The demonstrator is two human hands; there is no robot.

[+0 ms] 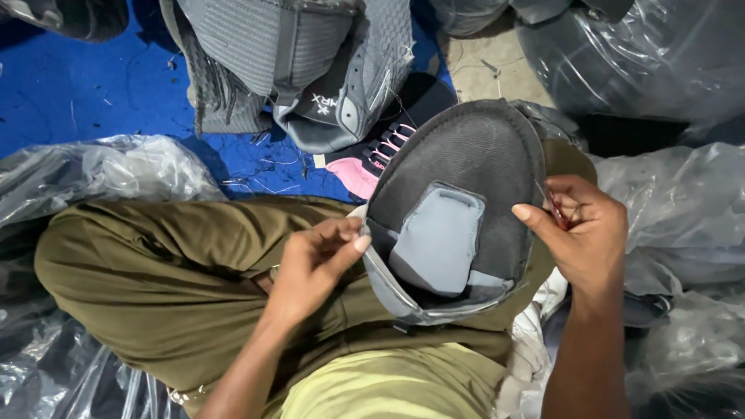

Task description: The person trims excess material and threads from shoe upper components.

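Note:
A dark mesh shoe upper (466,167) with a grey tongue patch (438,237) rests over my lap. My left hand (314,264) pinches its left edge between thumb and fingers. At the upper's right edge, my right hand (582,225) is closed around a small red-handled tool, possibly thread snips, with the thumb pressed on the mesh. My legs in olive trousers (171,271) lie under the piece.
A stack of grey mesh shoe uppers (310,62) lies on a blue mat (85,85) ahead. A pink and black upper (372,159) sits just beyond my knee. Clear plastic bags (109,171) lie at the left, and more plastic bags (667,209) at the right.

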